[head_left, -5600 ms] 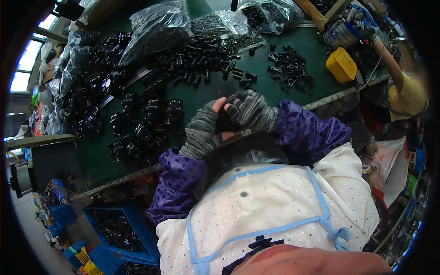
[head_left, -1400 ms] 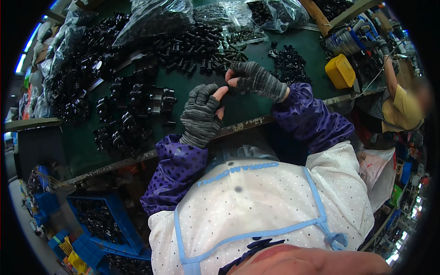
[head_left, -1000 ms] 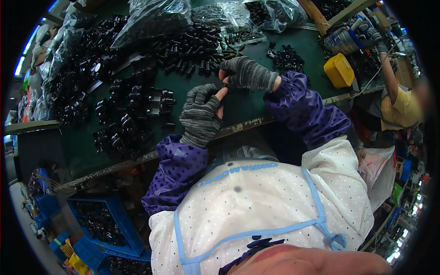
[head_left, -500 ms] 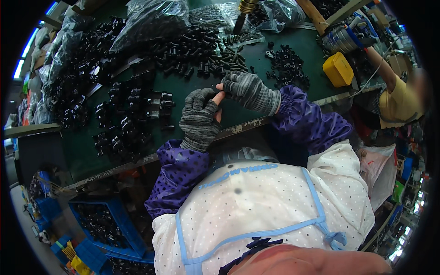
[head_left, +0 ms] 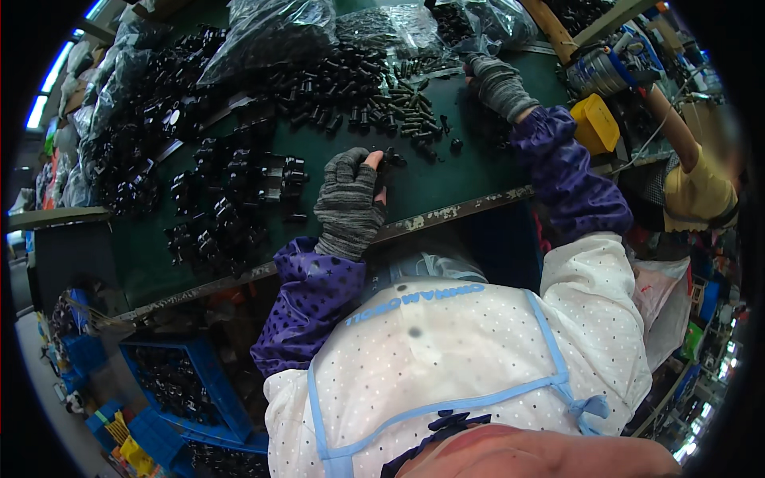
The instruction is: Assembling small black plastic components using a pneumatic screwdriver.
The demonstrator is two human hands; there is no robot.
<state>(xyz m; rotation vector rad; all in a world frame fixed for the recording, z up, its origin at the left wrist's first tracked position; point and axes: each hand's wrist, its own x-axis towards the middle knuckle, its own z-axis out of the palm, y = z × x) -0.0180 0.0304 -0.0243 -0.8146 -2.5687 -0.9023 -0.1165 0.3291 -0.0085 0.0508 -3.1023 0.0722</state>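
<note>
I have the left hand (head_left: 351, 203) low over the green counter (head_left: 458, 185), thumb and forefinger pinching a small black part (head_left: 393, 158) that sits at the fingertips, near the counter's front edge. The right hand (head_left: 500, 86) is well apart, above the small black pieces (head_left: 492, 127) beside the yellow container (head_left: 596, 125); its fingertips are hidden from me, so I cannot tell whether they grip anything. Beyond the left hand I see heaped black bolts (head_left: 327, 84); to its left, larger black assemblies (head_left: 283, 177) stand grouped.
</note>
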